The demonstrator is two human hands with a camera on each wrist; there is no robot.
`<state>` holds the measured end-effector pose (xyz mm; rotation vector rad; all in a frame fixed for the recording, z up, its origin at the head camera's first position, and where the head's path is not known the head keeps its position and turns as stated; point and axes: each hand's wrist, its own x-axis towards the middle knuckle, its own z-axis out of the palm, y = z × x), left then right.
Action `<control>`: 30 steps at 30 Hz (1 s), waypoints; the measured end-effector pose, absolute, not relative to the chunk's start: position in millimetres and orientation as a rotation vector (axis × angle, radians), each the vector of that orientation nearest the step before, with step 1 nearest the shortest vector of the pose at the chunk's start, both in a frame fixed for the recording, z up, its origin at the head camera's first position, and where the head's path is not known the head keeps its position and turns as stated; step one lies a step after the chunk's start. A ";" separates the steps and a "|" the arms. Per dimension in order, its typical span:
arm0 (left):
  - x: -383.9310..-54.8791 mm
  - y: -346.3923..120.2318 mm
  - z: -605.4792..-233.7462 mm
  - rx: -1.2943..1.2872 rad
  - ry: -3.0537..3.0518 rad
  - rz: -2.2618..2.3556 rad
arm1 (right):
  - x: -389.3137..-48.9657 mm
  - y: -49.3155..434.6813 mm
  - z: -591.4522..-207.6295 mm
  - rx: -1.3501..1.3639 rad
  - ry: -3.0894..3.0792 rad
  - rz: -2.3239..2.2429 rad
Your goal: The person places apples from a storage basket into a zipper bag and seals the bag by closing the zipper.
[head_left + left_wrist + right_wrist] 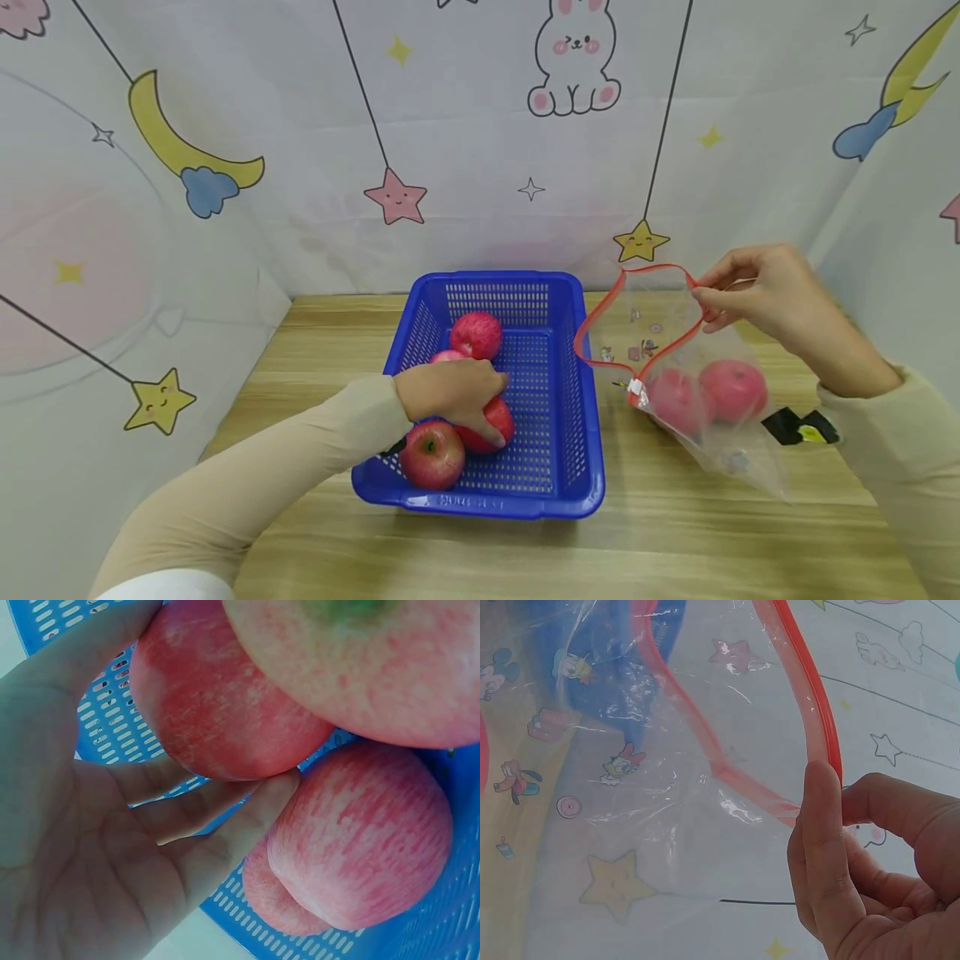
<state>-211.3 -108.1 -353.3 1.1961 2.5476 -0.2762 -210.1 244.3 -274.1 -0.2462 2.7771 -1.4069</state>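
Note:
My left hand point(450, 390) reaches into a blue plastic basket point(591, 450), thumb and fingers around a red apple point(217, 697). Close beside that apple are a paler apple with a green stem hollow point(405, 675) and a striped pink one point(367, 840). Another red apple point(480, 332) lies toward the basket's back. On the right, my right hand point(765, 292) pinches the red zip edge point(817, 712) of a clear zip bag point(637, 333). Its mouth gapes toward the basket, and two red apples point(735, 390) sit inside it, seen through the plastic.
The basket and bag stand side by side on a wood-grain table point(420, 558). A white cloth with cartoon prints point(480, 225) hangs behind and at both sides. A small white-and-red slider point(636, 392) hangs at the bag's zip.

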 end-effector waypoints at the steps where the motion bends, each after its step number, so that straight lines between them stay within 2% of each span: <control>1: -211.1 -108.1 -353.3 1.194 2.546 -0.278 | -210.4 244.5 -274.6 -0.251 2.767 -1.411; 23: -209.1 -104.2 -353.9 1.130 2.533 -0.347 | -212.7 240.3 -281.8 -0.326 2.758 -1.441; 30: -209.5 -104.1 -354.2 1.184 2.539 -0.335 | -213.6 239.4 -282.1 -0.321 2.751 -1.435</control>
